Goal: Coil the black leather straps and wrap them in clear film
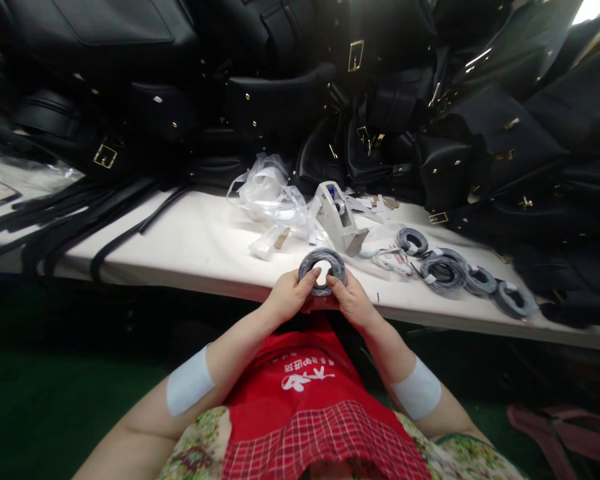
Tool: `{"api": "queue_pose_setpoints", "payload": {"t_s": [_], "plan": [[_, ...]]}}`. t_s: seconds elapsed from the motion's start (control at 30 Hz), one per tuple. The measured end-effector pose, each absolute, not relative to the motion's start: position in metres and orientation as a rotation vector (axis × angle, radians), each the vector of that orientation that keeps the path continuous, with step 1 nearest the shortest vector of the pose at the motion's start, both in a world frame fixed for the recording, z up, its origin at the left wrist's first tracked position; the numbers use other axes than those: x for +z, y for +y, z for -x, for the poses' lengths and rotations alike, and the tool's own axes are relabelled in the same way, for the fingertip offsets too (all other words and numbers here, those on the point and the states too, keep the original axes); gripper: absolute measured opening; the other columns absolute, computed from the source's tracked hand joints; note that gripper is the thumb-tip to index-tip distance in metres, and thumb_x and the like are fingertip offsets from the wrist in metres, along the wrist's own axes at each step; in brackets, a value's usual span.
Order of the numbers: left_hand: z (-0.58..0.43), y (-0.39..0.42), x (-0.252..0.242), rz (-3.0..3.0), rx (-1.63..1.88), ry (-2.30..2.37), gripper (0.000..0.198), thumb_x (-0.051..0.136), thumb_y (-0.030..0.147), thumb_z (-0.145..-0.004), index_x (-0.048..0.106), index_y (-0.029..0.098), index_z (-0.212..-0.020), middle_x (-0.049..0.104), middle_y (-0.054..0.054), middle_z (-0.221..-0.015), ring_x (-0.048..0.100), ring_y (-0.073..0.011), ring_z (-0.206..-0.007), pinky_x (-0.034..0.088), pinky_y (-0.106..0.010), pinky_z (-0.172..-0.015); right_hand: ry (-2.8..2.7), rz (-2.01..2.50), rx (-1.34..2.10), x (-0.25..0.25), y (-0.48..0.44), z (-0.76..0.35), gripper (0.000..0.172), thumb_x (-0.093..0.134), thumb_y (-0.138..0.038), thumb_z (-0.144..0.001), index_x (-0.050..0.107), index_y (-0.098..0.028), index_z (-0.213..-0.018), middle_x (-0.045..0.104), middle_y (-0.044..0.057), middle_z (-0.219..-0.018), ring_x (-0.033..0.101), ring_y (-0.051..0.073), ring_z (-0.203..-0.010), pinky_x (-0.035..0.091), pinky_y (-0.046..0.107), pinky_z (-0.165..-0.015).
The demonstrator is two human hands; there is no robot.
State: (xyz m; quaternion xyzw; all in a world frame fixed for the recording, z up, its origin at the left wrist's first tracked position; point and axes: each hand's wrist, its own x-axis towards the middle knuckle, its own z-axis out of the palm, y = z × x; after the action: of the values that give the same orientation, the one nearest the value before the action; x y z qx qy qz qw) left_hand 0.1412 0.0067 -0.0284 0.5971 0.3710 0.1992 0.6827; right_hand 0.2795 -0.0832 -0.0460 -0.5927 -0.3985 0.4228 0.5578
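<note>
Left hand and right hand were closed on opposite sides of the dark coil, thumbs inside, seemingly steadying it

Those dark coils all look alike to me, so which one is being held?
The coil between the left hand and right hand; the other coils lie untouched on the table, to the right.

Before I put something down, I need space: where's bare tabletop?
The white table is bare between the long black straps and the clear plastic packet. Crowded: right, around grey ring-shaped coils; back, under glossy black bags.
</note>
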Motion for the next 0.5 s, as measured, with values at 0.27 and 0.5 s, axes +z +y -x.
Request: {"api": "queue_pose_setpoints", "payload": {"t_s": [0.27, 0.5], "plan": [[-0.144, -0.013, -0.030, -1.104, 0.445, 0.792, 0.064, 0.055, 0.079, -0.071, 0.056, 0.015, -0.062, 0.054, 0.001, -0.040, 0.047, -0.0095, -0.030, 0.038, -0.019, -0.032, -0.769, 1.249, 1.257, -0.032, -0.084, -0.270, 0.053, 0.064, -0.070, -0.073, 0.046, -0.021, -0.085, 0.048, -0.007, -0.056, 0.035, 0.007, -0.042, 0.027, 0.019, -0.039], [-0.141, -0.004, -0.044, -1.185, 0.419, 0.796, 0.068, 0.042, 0.080, -0.077, 0.059, 0.015, -0.069, 0.063, -0.005, -0.055, 0.059, -0.0154, -0.046, 0.050, -0.028, -0.049, -0.872, 1.307, 1.303, -0.033, -0.082, -0.277, 0.049, 0.058, -0.068, -0.080, 0.047, -0.021, -0.086, 0.047, -0.008, -0.055, 0.040, 0.008, -0.046, 0.034, 0.020, -0.044]]}}
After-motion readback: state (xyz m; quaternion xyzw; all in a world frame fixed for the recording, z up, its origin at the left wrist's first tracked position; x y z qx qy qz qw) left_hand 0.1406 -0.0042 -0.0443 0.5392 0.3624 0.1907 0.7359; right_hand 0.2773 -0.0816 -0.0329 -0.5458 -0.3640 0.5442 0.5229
